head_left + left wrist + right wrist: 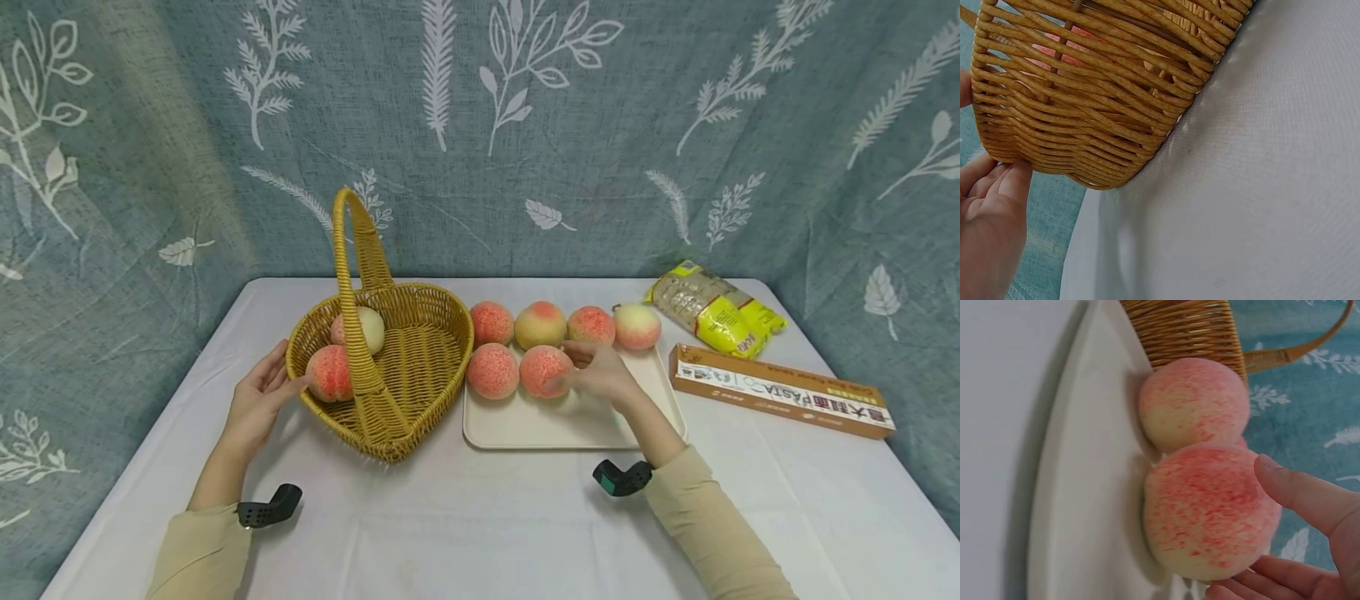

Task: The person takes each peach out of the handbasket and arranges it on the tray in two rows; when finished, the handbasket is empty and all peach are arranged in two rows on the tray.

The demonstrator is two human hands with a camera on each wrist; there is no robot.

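A heart-shaped wicker basket [431, 392] with a tall handle stands left of the middle, peaches inside it: a red one [327, 373] at the near left and a paler one [372, 330] behind. My left hand [253, 408] holds the basket's left side, thumb at the rim and fingertips on the woven wall [1085, 137]. On the cream tray [525, 429] sit several more peaches in two rows. My right hand [606, 377] grips the right-hand peach [1210, 512] of the front row, thumb on one side, fingers partly hidden behind it. Another front-row peach [492, 372] sits beside it.
The back row on the tray ends at the right with a pale peach [637, 326]. Right of the tray lie a yellow plastic bag [712, 308] and a long brown pasta box [780, 392]. A patterned blue-green cloth [480, 200] hangs behind the white table [435, 533].
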